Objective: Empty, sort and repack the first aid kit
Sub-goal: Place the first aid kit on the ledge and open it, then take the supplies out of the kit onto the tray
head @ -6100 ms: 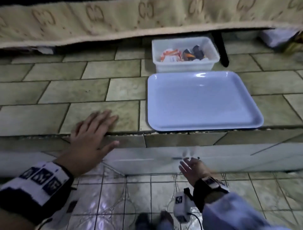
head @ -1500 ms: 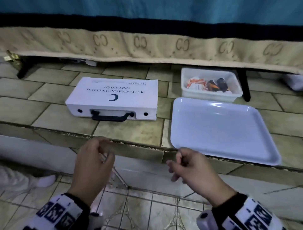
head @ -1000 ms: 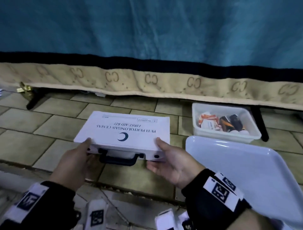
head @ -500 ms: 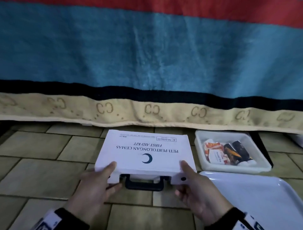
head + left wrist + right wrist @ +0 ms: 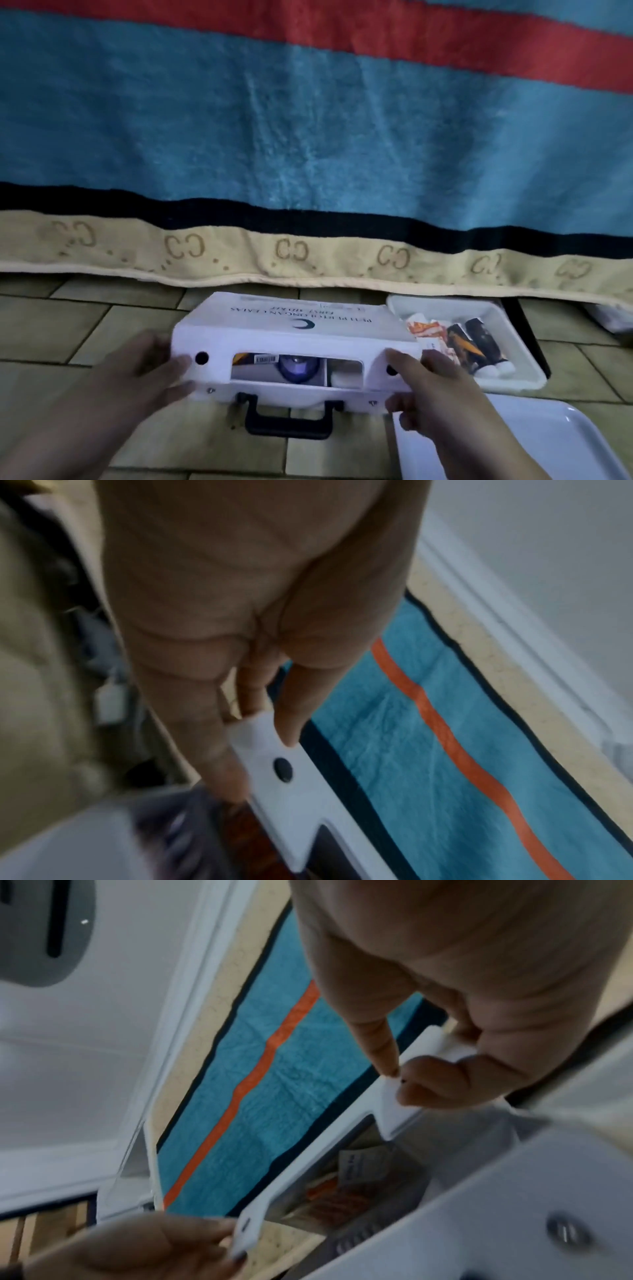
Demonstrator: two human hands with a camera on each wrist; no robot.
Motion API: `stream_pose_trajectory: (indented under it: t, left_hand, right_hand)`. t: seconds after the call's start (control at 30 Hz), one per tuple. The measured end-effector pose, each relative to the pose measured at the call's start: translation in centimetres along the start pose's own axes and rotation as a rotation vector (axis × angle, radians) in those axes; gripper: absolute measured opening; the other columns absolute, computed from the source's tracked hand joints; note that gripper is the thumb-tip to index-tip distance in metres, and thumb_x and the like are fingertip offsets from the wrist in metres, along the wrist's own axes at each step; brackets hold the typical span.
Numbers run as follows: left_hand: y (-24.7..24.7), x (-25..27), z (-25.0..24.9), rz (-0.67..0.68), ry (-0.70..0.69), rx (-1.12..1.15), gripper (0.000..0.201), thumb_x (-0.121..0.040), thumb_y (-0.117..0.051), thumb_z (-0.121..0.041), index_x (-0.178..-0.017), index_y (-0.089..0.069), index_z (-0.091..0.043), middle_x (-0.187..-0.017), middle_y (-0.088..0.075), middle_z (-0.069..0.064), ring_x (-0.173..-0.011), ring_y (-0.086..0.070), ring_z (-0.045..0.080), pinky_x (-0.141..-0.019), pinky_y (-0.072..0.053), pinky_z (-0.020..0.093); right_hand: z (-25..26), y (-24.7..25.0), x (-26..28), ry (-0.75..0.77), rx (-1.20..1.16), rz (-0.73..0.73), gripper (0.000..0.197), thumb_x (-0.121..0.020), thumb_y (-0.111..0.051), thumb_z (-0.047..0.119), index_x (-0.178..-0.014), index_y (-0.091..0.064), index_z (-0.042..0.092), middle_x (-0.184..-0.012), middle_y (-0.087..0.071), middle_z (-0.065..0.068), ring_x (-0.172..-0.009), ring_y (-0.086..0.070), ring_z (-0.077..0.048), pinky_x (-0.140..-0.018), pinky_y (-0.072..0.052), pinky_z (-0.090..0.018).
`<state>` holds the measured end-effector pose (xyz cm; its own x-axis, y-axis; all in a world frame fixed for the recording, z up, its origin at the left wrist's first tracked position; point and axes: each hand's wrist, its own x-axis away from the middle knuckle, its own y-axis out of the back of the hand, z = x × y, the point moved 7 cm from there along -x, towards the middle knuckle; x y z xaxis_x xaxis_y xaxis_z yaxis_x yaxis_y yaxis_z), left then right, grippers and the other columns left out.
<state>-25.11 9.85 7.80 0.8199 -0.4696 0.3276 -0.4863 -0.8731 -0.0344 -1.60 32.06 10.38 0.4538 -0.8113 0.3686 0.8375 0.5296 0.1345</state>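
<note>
The white first aid kit (image 5: pixel 294 329) lies on the tiled ledge with its black handle (image 5: pixel 289 419) towards me. Its lid (image 5: pixel 219 363) is raised a little at the front. Packets and a purple item (image 5: pixel 294 365) show through the gap. My left hand (image 5: pixel 183 373) grips the lid's front left corner (image 5: pixel 270 753), thumb on top and fingers underneath. My right hand (image 5: pixel 397 380) pinches the front right corner (image 5: pixel 394 1104) between thumb and forefinger. Orange packets (image 5: pixel 339 1196) lie inside the base.
A white bin (image 5: pixel 524 373) with tubes and packets stands right of the kit. A white tray (image 5: pixel 548 442) lies at the lower right. A blue, red and beige blanket (image 5: pixel 308 137) hangs just behind the kit. Tiled floor (image 5: pixel 68 325) lies to the left.
Both hands went from the ledge edge to the kit's front corners. Within the last half second the lid has come up at the front, showing the contents.
</note>
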Motion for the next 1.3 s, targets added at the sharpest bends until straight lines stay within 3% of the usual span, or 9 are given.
stream_pose_trajectory:
  t: [0.13,0.23,0.4,0.6,0.8,0.93,1.07,1.2,1.3]
  left_hand:
    - [-1.0,-1.3,-5.6,0.008,-0.265,-0.197,0.017,-0.083,-0.06,0.006,-0.082,-0.064,-0.01,-0.07,-0.071,0.004,-0.06,-0.068,0.002,-0.055,-0.054,0.012]
    - [-1.3,-2.6,-9.1,-0.23,-0.472,-0.563,0.015,-0.08,-0.069,-0.007,-0.084,-0.063,-0.02,-0.069,-0.066,-0.004,-0.064,-0.066,0.014,-0.068,-0.056,0.031]
    - [-4.0,-1.7,-12.3,-0.402,-0.681,-0.967,0.019,-0.081,-0.068,-0.01,-0.098,-0.063,-0.014,-0.094,-0.068,0.007,-0.079,-0.061,0.023,-0.07,-0.04,0.031]
    - [-9.0,-1.1,-10.4,-0.144,-0.705,-1.071,0.027,-0.081,-0.069,-0.017,-0.106,-0.064,-0.024,-0.124,-0.054,-0.002,-0.089,-0.055,0.016,-0.085,-0.041,0.03]
    - [-12.9,0.1,-9.6,0.006,-0.785,-1.126,0.024,-0.082,-0.068,-0.025,-0.106,-0.064,-0.028,-0.117,-0.045,-0.02,-0.102,-0.049,0.005,-0.086,-0.034,0.017]
    - [-15.2,1.2,-9.2,0.085,-0.823,-1.131,0.023,-0.077,-0.073,-0.022,-0.098,-0.067,-0.027,-0.122,-0.052,-0.011,-0.11,-0.056,0.014,-0.089,-0.044,0.027]
    - [-18.0,2.0,-8.5,0.17,-0.832,-1.14,0.021,-0.083,-0.066,-0.026,-0.104,-0.064,-0.027,-0.131,-0.045,-0.009,-0.124,-0.045,0.012,-0.097,-0.036,0.025]
    - [-20.6,2.7,-7.3,0.302,-0.804,-1.174,0.024,-0.09,-0.056,-0.034,-0.113,-0.057,-0.03,-0.135,-0.036,-0.014,-0.131,-0.034,0.008,-0.107,-0.03,0.025]
    - [-22.3,3.7,-6.5,0.424,-0.787,-1.275,0.027,-0.093,-0.048,-0.039,-0.119,-0.051,-0.034,-0.129,-0.04,-0.019,-0.119,-0.042,0.004,-0.099,-0.035,0.022]
  right_hand:
    - [4.8,1.5,-1.9,0.297,0.184,-0.049,0.006,-0.086,-0.063,0.012,-0.08,-0.064,0.011,-0.074,-0.07,0.0,-0.049,-0.061,-0.012,-0.05,-0.04,-0.028]
    - [7.3,1.7,-4.9,0.415,0.3,-0.063,0.005,-0.085,-0.065,0.011,-0.083,-0.064,0.015,-0.076,-0.068,0.002,-0.05,-0.061,-0.011,-0.054,-0.041,-0.028]
    - [10.9,1.4,-8.9,0.572,0.553,-0.072,0.014,-0.081,-0.072,0.023,-0.075,-0.062,0.014,-0.065,-0.06,0.002,-0.058,-0.054,-0.013,-0.054,-0.037,-0.019]
    - [12.2,0.9,-10.5,0.612,0.965,-0.193,0.042,-0.083,-0.061,0.051,-0.061,-0.048,0.017,-0.056,-0.049,0.004,-0.062,-0.051,-0.021,-0.05,-0.033,-0.029]
    - [11.1,2.0,-9.2,0.591,1.03,-0.135,0.048,-0.087,-0.052,0.057,-0.057,-0.044,0.019,-0.054,-0.049,0.001,-0.054,-0.047,-0.018,-0.045,-0.03,-0.029]
    - [7.5,4.5,-7.3,0.418,1.226,-0.074,0.028,-0.079,-0.064,0.047,-0.085,-0.063,0.02,-0.083,-0.068,-0.003,-0.08,-0.062,-0.022,-0.069,-0.045,-0.03]
    - [3.6,3.2,-5.4,0.539,1.387,0.014,0.028,-0.078,-0.056,0.052,-0.093,-0.053,0.029,-0.103,-0.064,-0.001,-0.104,-0.059,-0.02,-0.089,-0.041,-0.031]
    - [1.5,2.0,-4.8,0.543,1.513,0.058,0.047,-0.047,-0.077,0.051,-0.064,-0.062,0.01,-0.05,-0.058,-0.011,-0.045,-0.06,-0.023,-0.04,-0.046,-0.029]
    - [1.9,2.0,-4.5,0.634,1.574,0.06,0.035,-0.067,-0.058,0.045,-0.063,-0.062,0.01,-0.05,-0.058,-0.01,-0.043,-0.059,-0.024,-0.039,-0.044,-0.028]
